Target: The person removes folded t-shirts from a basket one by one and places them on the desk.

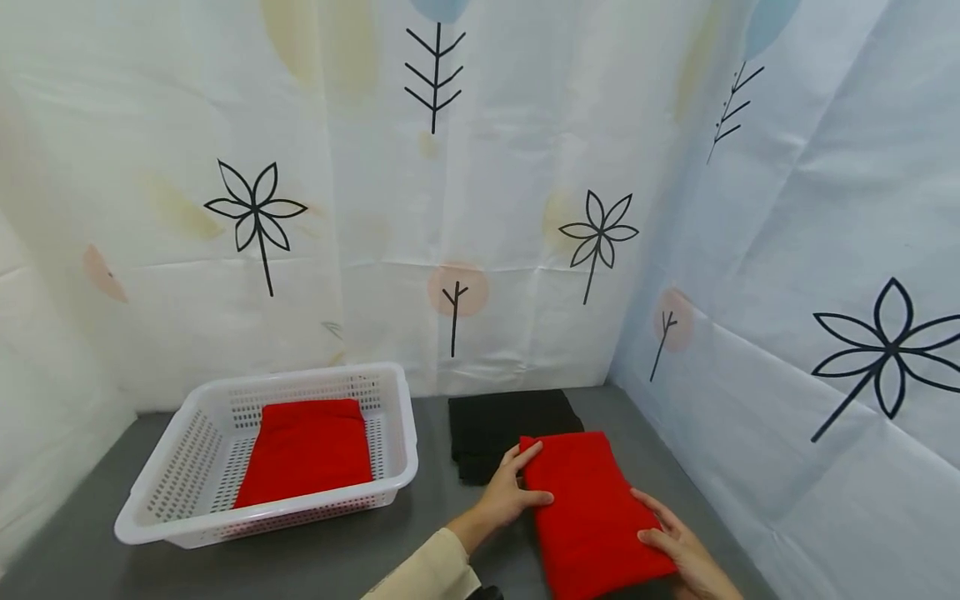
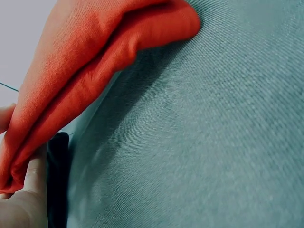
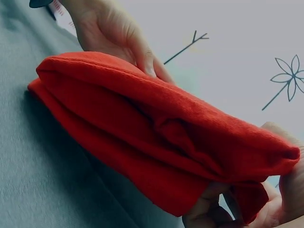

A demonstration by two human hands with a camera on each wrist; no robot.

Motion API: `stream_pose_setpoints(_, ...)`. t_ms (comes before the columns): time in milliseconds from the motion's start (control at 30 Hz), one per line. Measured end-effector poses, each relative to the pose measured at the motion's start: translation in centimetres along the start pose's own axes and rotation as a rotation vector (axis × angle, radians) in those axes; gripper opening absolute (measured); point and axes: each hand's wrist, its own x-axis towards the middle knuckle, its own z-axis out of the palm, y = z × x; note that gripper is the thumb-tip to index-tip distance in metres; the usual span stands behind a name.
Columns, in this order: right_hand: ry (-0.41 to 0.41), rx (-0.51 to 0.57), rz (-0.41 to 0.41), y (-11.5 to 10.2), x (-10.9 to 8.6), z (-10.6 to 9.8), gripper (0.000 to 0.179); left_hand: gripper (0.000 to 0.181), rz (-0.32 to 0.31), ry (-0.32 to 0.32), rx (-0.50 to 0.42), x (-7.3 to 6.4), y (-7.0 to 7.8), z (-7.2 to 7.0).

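Between both hands is a folded red cloth, raised off the grey surface along part of its edge. My left hand grips its left side, thumb on top and fingers at the far corner. On the opposite side my right hand pinches the near right edge, its thumb lying over the cloth. The right wrist view shows the loose layers of the red cloth from the side, with right-hand fingers tucked underneath. Just behind it lies a folded black cloth, partly covered by the red one.
A white perforated plastic basket stands on the left of the grey surface. Inside it lies another folded red cloth. White patterned curtains hang behind and along the right side, close to the right hand.
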Motion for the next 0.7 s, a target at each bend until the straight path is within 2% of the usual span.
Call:
stream_pose_setpoints(267,0.017,0.087,0.028,0.4,-0.2,-0.6,0.042,0.079,-0.031,0.003,-0.047,0.5,-0.6,0.9)
stream_pose_setpoints(500,0.052,0.072,0.026,0.6,-0.5,-1.2,0.041,0.078,-0.055,0.005,-0.035,0.8,-1.3,1.7)
stream_pose_setpoints(700,0.077,0.130,0.024,1.0,-0.6,-1.6,0.039,0.076,-0.055,0.013,-0.005,1.1,-1.9,2.2)
